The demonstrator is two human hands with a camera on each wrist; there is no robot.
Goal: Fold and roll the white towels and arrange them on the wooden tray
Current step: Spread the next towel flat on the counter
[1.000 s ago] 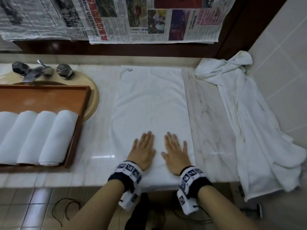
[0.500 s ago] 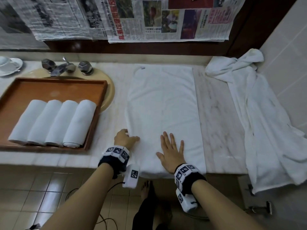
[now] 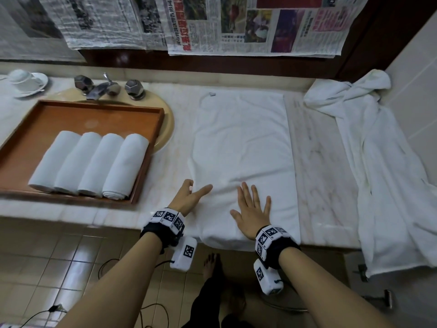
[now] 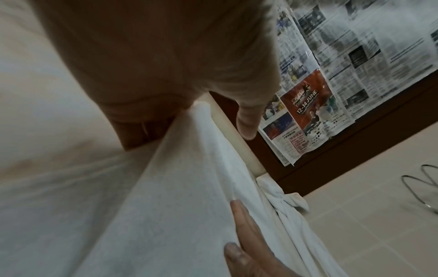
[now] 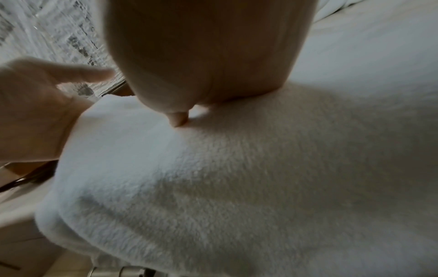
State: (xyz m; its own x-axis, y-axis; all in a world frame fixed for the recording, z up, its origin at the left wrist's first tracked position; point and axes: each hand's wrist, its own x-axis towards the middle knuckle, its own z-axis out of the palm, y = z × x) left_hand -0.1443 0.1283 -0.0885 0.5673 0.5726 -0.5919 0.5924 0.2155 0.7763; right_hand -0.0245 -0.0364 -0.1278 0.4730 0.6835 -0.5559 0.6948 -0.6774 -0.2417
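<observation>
A folded white towel (image 3: 243, 150) lies flat along the marble counter. My right hand (image 3: 251, 204) presses flat on its near end, fingers straight. My left hand (image 3: 191, 195) is at the towel's near left edge, fingers curled down beside the edge and thumb stretched over the cloth. In the left wrist view the thumb (image 4: 246, 123) hovers clear of the towel (image 4: 177, 206), so nothing is pinched. The wooden tray (image 3: 104, 105) at left holds several rolled white towels (image 3: 94, 165) side by side. Another white towel (image 3: 378, 162) lies crumpled at right, hanging over the counter edge.
The tray rests over a beige sink (image 3: 165, 129) with a metal faucet (image 3: 101, 87) behind it. A cup and saucer (image 3: 26, 81) stand at the far left. Newspapers (image 3: 236, 24) cover the back wall; a tiled wall (image 3: 416, 74) closes the right side.
My left hand left the top of the towel, went to its left edge, and has now spread its thumb over the cloth. The right hand has stayed flat on the towel.
</observation>
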